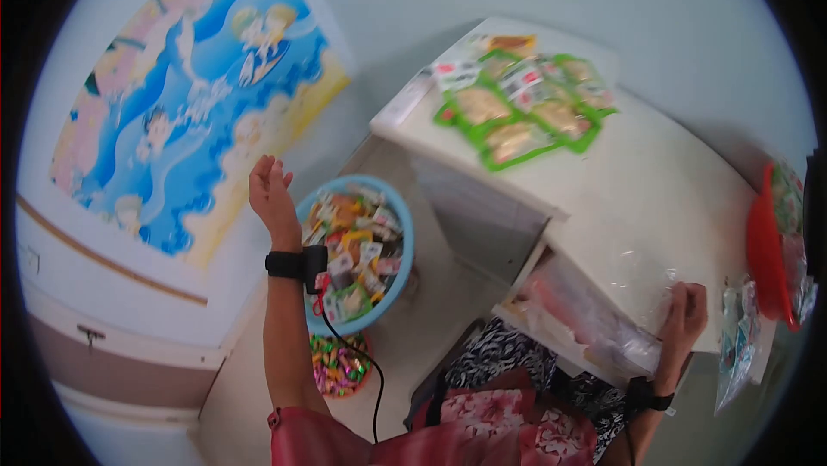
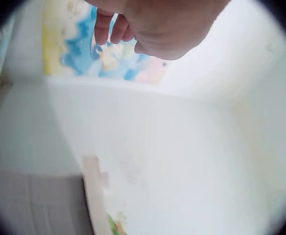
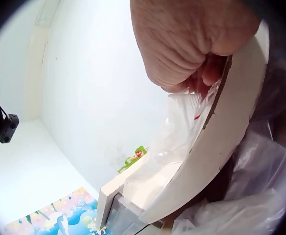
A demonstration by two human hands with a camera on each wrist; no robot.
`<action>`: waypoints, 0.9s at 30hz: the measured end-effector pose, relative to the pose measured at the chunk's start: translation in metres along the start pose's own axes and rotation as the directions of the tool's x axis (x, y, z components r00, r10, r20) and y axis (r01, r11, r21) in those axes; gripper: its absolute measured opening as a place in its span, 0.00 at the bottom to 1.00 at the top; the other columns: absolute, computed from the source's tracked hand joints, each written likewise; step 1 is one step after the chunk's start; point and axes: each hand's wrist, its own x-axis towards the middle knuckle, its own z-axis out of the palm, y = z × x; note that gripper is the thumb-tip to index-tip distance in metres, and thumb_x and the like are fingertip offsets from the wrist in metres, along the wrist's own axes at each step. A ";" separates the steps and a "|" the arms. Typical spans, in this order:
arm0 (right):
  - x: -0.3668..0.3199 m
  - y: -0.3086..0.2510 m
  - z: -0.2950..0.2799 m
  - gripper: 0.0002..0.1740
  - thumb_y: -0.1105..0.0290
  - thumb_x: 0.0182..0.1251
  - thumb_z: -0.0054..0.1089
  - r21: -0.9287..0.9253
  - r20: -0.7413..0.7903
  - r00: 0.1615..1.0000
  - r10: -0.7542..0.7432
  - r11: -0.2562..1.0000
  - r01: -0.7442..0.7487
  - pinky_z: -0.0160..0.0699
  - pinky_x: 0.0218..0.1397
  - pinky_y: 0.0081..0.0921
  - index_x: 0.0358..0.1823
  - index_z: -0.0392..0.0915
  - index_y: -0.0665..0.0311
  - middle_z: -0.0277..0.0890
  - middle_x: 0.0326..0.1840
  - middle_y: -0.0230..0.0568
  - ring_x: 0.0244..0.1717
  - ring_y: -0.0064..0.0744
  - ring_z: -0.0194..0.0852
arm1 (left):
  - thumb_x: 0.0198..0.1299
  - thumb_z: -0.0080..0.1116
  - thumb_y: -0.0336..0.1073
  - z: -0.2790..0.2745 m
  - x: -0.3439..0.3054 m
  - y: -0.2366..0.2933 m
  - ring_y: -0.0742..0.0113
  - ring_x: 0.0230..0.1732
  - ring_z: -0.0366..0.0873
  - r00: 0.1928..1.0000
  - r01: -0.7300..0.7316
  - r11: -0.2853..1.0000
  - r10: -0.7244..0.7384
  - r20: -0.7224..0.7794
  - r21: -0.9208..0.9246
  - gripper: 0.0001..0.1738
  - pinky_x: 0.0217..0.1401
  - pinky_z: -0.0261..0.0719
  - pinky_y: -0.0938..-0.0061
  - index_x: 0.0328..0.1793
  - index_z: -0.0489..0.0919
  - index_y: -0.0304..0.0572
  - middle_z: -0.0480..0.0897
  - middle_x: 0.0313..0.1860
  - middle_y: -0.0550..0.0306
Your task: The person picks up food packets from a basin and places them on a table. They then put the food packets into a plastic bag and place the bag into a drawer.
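White tbl, drawer out below w/ plastic bags inside, prob for quick reach. R hand pinches clear bag at tbl edge, prob to steady it. L hand empty, fingers loosely bent, near blue tub.

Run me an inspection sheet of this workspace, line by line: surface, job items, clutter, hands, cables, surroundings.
Surface: white desk with a curved edge; open drawer below.
Job's things: clear plastic bag at the desk's edge.
Clutter: green-edged packs on the desk; plastic material in the drawer; blue basin of mixed packets on the floor side.
Hands: right hand pinches the bag; left hand raised, seen holding nothing.
Cables: black cable from the left wrist's camera.
Surroundings: colourful wall picture.
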 end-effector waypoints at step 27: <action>0.008 0.014 -0.001 0.14 0.60 0.82 0.57 -0.346 -0.073 0.994 -0.081 0.937 0.051 0.61 0.38 0.19 0.40 0.74 0.62 0.68 0.34 0.28 0.34 0.19 0.60 | 0.63 0.61 0.32 -0.230 -0.102 -0.300 0.54 0.29 0.85 0.728 0.679 0.632 -0.515 -0.452 0.374 0.19 0.25 0.82 0.63 0.54 0.73 0.25 0.83 0.37 0.42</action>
